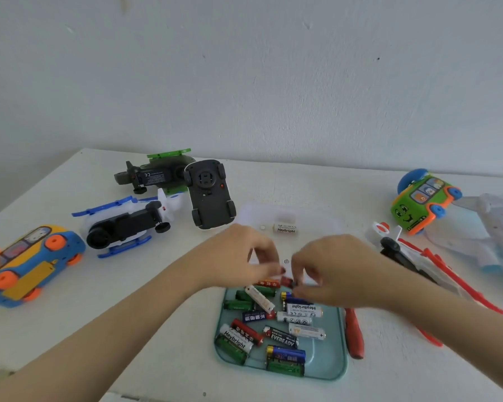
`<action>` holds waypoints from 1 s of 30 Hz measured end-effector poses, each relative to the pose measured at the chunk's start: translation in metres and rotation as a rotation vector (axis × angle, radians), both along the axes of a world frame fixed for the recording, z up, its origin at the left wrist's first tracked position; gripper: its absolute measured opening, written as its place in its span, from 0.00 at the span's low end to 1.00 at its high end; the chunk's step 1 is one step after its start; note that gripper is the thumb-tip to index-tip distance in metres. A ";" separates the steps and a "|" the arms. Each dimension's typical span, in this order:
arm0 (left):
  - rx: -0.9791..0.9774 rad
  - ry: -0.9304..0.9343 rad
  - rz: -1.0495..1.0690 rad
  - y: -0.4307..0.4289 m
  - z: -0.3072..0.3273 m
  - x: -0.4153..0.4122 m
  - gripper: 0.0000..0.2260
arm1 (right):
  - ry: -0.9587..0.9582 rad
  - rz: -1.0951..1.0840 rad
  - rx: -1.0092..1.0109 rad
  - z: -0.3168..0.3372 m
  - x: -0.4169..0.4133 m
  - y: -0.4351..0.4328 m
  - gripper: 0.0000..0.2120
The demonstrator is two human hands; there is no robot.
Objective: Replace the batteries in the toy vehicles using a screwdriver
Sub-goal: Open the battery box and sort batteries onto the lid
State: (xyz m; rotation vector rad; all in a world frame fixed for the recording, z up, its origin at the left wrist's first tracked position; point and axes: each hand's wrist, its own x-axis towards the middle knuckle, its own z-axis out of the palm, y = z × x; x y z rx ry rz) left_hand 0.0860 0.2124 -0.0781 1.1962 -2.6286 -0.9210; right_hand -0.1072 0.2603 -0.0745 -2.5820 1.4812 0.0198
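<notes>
Teal tray (328, 361) strewn with batteries (280, 338), clear tray (317, 220) beyond holding white battery (285, 228)

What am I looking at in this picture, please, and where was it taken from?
No machine here: a person wears a camera on the head, looking down at their own bare hands. The left hand and right hand meet, fingers curled, over the far edge of a tray of loose batteries; blur hides whether they pinch anything. A red screwdriver lies right of the tray. On the table lie toy vehicles: a blue bus, a white helicopter, a green helicopter and an upturned black car at left, a green bus at right.
</notes>
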 end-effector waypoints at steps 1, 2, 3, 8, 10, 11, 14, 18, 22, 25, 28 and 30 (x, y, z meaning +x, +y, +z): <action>-0.032 0.064 0.041 -0.005 0.001 -0.003 0.03 | 0.048 0.021 -0.005 -0.007 0.004 0.005 0.13; -0.083 0.100 0.079 -0.012 0.002 -0.007 0.04 | 0.076 0.029 -0.012 -0.012 0.006 0.008 0.14; -0.141 0.109 0.106 -0.019 0.002 -0.011 0.04 | 0.083 0.026 -0.021 -0.017 0.008 0.010 0.15; -0.289 -0.059 0.090 -0.049 -0.016 -0.040 0.10 | -0.033 -0.064 -0.040 -0.017 0.002 0.008 0.15; -0.319 -0.199 0.031 -0.057 -0.026 -0.051 0.12 | -0.052 -0.098 -0.042 -0.013 -0.001 0.007 0.15; -0.334 -0.253 0.008 -0.060 -0.030 -0.055 0.13 | -0.056 -0.119 -0.042 -0.011 -0.005 0.006 0.14; -0.406 -0.339 0.006 -0.065 -0.037 -0.063 0.12 | -0.078 -0.180 -0.049 -0.006 -0.015 0.005 0.12; -0.402 -0.321 0.048 -0.066 -0.038 -0.065 0.08 | -0.086 -0.284 -0.040 -0.004 -0.028 0.007 0.09; -0.058 0.044 0.232 -0.059 -0.021 -0.048 0.04 | -0.113 -0.329 0.040 -0.007 -0.029 0.011 0.07; 0.103 0.265 0.218 -0.046 -0.008 -0.033 0.08 | -0.129 -0.342 0.053 -0.012 -0.030 0.012 0.08; 0.145 0.264 0.129 -0.023 0.001 -0.021 0.10 | -0.151 -0.365 0.041 -0.013 -0.032 0.013 0.07; 0.146 0.210 0.082 -0.006 0.003 -0.012 0.11 | -0.164 -0.375 0.045 -0.014 -0.034 0.014 0.06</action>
